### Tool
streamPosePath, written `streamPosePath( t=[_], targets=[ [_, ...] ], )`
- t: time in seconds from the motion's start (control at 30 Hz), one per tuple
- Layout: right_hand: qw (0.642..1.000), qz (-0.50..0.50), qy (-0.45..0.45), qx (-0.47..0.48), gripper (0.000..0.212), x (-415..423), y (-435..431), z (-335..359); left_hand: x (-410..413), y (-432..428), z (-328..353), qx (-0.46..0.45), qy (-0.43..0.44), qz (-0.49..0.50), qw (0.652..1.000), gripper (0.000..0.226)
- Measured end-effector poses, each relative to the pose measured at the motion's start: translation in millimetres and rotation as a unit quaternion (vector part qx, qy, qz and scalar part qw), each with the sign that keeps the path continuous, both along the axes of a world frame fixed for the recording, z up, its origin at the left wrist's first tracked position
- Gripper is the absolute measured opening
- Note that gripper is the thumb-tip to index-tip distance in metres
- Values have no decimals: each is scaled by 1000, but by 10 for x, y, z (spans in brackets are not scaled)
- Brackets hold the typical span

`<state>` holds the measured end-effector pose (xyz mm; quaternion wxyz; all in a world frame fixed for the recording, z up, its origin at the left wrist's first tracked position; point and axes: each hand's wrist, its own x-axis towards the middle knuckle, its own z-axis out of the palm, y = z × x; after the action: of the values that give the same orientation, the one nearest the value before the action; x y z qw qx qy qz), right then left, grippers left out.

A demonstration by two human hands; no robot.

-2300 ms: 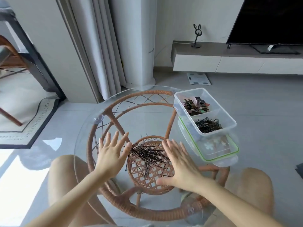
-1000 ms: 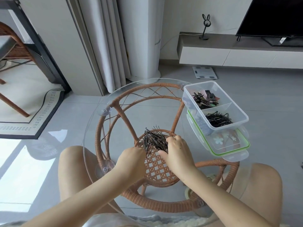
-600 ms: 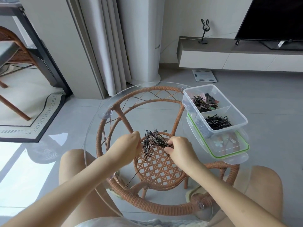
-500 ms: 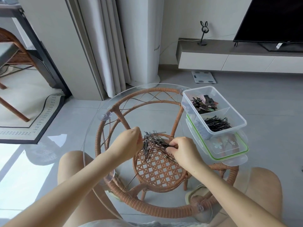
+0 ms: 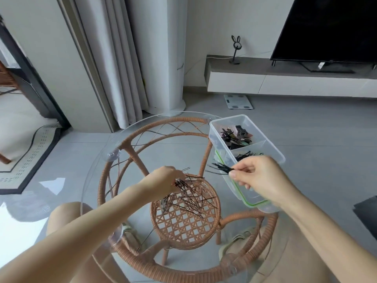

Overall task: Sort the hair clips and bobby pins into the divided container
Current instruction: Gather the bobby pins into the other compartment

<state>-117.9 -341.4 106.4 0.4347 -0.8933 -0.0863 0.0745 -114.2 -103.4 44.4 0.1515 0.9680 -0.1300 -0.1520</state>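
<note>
- Bobby pins, a small black bunch of them, are pinched between thumb and fingertips of the right hand, tips fanning out to that hand's left.
- That right hand hovers at the near end of the divided container, a clear plastic tub; its knuckles cover part of the nearer compartment.
- Just beyond the right hand, the nearer compartment shows a few dark pins already inside; past the divider, the farther compartment holds a jumble of hair clips, dark and pinkish.
- The tub sits on a green-rimmed lid, which shows under and in front of the right hand.
- Over to the left, the left hand is curled down, fingers closed into the loose pile of pins on the glass; its fingertips are buried in the top of the heap, so whether it truly grips any I cannot tell.
- The pile spreads from the left hand toward the person, strands crossing every way; one long stray pin lies apart, nearer the body.
- Everything rests on the round glass bench, with a wicker frame visible through it beneath both hands.
- Bare knees show under the glass on either side.
- Far beyond the hands: curtains, a scale on the floor, a dark television on a low cabinet.
</note>
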Motion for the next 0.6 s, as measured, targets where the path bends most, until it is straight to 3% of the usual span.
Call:
streamPosePath(
  t=[0.13, 0.27, 0.37, 0.6],
  targets=[
    [997, -22, -35, -64, 7, 269, -364, 234, 63, -28, -42, 28, -20, -32, 999, 28],
    [960, 10, -81, -269, 6, 571, -591, 344, 105, -74, -62, 105, -102, -99, 984, 20],
    [935, 86, -51, -341, 10, 735, -568, 268, 124, -73, -91, 116, -155, -125, 973, 18],
    [905, 162, -50, -390, 20, 902, -418, 25, 135, -51, -89, 58, -56, -82, 993, 26]
  ],
)
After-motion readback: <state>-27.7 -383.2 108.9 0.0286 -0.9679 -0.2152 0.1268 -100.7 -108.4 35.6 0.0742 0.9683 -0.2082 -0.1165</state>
